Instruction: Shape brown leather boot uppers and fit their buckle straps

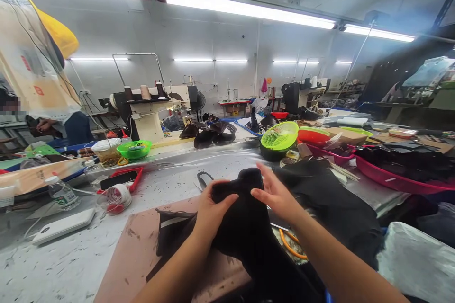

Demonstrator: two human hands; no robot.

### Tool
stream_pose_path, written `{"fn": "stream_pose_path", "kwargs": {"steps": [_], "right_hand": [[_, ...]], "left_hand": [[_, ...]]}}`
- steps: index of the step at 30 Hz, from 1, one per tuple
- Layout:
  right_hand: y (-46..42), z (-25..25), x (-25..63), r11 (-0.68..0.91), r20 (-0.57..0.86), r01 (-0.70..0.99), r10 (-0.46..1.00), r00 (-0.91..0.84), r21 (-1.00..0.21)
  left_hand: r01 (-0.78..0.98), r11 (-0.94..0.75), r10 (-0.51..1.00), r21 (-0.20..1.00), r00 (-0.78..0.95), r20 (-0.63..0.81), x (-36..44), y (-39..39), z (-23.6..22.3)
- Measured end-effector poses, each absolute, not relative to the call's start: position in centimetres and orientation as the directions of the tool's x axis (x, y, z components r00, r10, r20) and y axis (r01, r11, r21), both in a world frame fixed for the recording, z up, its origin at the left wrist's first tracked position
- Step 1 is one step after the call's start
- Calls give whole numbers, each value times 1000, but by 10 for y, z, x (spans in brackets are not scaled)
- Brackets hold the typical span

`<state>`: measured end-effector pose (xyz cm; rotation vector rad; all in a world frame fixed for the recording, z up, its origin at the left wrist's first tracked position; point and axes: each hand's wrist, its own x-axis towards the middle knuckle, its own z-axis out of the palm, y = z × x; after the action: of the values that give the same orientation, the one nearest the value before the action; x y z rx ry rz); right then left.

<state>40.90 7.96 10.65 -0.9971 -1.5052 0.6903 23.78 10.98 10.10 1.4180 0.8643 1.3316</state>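
A soft black piece shaped like a boot upper point(245, 218) is held up in front of me, its lower part hanging toward my body. My left hand point(212, 206) grips its left upper edge, thumb on the near face and fingers behind. My right hand point(275, 196) is at its right upper edge, thumb and fingertips closed on the rim; these fingertips are slightly blurred. Beneath lies a pinkish board point(142, 241), with another dark upper piece point(174, 232) on it, left of the held one. A small dark loop-shaped strip point(205, 180) lies just beyond my left hand.
Left stand a white power bank point(64, 226), a plastic bottle point(62, 192) and a red tray point(137, 179) with a phone. Black material point(330, 194) spreads at right, beside a pink basket point(391, 177) and a green basket point(280, 135). A sewing machine point(152, 120) stands behind.
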Motion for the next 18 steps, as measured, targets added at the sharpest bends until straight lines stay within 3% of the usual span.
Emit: {"fn": "stream_pose_path", "kwargs": {"steps": [2,4,7,9,12,14,18], "right_hand": [[77,96,404,303,298,27,947,-120,-953],[73,88,397,247,250,-39,958,-141,-968],[70,84,389,288,288,42,958,-17,-957],[70,84,388,322,330,142,943,35,-936],[71,89,395,341,334,199,940,-70,-919],[70,93,401,312,280,185,943,-180,-932],[64,97,403,274,235,172,947,-217,-946]], "left_hand": [[-98,-280,952,955,102,290,238,105,97],[-121,-261,961,958,55,269,241,100,91],[-122,-322,947,939,-41,319,244,95,83],[-28,-422,905,906,-73,419,242,94,82],[220,-544,839,809,124,530,229,97,89],[349,-589,806,729,315,500,216,100,98],[435,-661,747,612,461,479,198,98,108]]}}
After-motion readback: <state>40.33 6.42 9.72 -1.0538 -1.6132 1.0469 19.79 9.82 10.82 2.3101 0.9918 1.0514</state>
